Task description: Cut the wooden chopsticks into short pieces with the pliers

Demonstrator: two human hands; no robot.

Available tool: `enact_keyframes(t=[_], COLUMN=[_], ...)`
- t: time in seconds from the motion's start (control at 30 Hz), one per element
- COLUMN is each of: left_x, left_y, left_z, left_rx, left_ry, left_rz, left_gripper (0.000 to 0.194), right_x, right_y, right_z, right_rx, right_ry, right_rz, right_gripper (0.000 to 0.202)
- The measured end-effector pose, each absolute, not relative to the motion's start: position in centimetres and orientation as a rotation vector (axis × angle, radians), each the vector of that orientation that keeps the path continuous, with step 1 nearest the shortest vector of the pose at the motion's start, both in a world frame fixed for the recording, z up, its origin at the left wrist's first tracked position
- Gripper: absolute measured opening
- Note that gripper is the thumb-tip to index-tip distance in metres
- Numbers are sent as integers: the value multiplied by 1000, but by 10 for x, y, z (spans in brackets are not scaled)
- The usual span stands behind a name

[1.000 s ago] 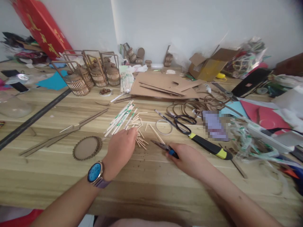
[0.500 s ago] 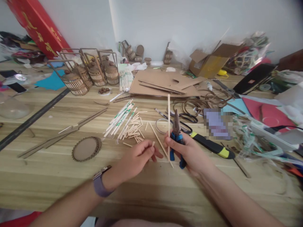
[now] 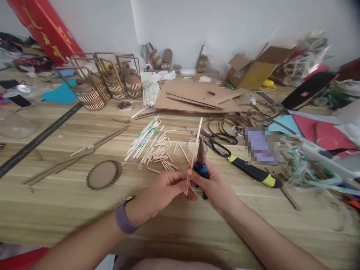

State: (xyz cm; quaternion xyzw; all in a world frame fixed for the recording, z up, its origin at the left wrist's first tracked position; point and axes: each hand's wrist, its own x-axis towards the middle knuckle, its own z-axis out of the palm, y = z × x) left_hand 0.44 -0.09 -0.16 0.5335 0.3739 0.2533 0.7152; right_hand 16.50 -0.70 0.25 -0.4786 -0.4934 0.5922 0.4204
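While left hand and right hand pinch it, the stick points away, leaning right.

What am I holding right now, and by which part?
Your right hand grips the blue-handled pliers by their handles. Together with your left hand, it also holds a thin wooden stick toward its lower end.

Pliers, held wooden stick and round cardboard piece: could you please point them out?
Pliers (image 3: 201,157): head view, on the metal head.
Held wooden stick (image 3: 197,142): head view, on its upper part.
Round cardboard piece (image 3: 102,175): head view, on its flat face.
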Motion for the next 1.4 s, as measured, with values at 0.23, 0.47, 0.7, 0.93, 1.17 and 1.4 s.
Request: enact_keyframes(t=[0.23, 0.47, 0.7, 0.93, 1.17, 1.4], left_x=[5, 5, 7, 0, 0, 4], left_y=[6, 6, 4, 10, 7, 2], left_z=[1, -5, -10, 1, 2, 3], left_rx=[1059, 963, 1077, 1065, 988, 885], left_ry=[914, 907, 886, 995, 776, 740], left_rz=[662, 706, 750, 863, 819, 772], left_gripper=[30, 23, 25, 26, 29, 31], right_x=[172, 170, 167, 171, 167, 162], right_y=[-9, -16, -19, -17, -16, -22], right_z=[6, 3, 0, 11, 8, 1], right_rx=[-1495, -1434, -1454, -1538, -1099, -943], right_ry=[-1685, -1980, -1967, -1574, -833, -643], right_rz=[1032, 783, 767, 1123, 2099, 2246], right_gripper=[41, 36, 42, 32, 39, 31])
